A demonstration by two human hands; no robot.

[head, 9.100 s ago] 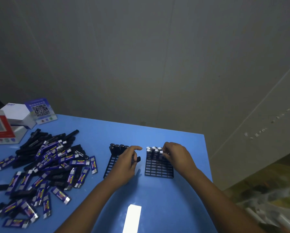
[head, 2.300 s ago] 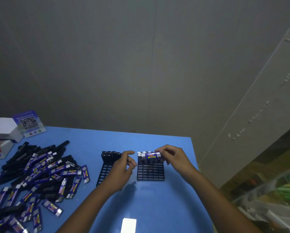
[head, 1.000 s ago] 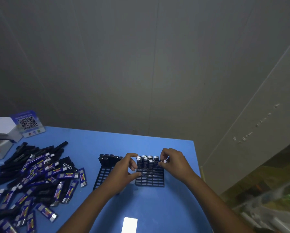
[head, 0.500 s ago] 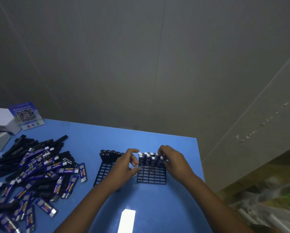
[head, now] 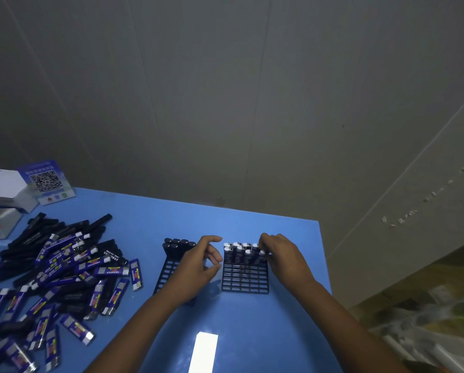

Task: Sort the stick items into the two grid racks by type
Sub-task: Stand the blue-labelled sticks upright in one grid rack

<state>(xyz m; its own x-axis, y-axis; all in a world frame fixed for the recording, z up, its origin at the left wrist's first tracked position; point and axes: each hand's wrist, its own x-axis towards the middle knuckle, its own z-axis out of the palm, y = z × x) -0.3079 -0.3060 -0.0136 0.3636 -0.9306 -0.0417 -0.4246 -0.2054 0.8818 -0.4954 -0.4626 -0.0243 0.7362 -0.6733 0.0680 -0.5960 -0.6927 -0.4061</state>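
Right hand [head: 282, 254] pinches an upright blue stick [head: 261, 256] in the right rack [head: 245, 278] beside about seven others; left hand [head: 198, 265] hovers loosely curled, empty.

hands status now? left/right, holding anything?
Left hand: open, fingers loosely curled, holding nothing, over the left rack.
Right hand: fingertips pinching a blue stick standing in the right rack.

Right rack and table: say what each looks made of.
Right rack: looks like black moulded plastic, matte; thin, even grid bars with open cells. Metal can't be ruled out in this dim light.
Table: smooth blue top, probably laminate or plastic, semi-glossy; it mirrors a bright light patch near the front.
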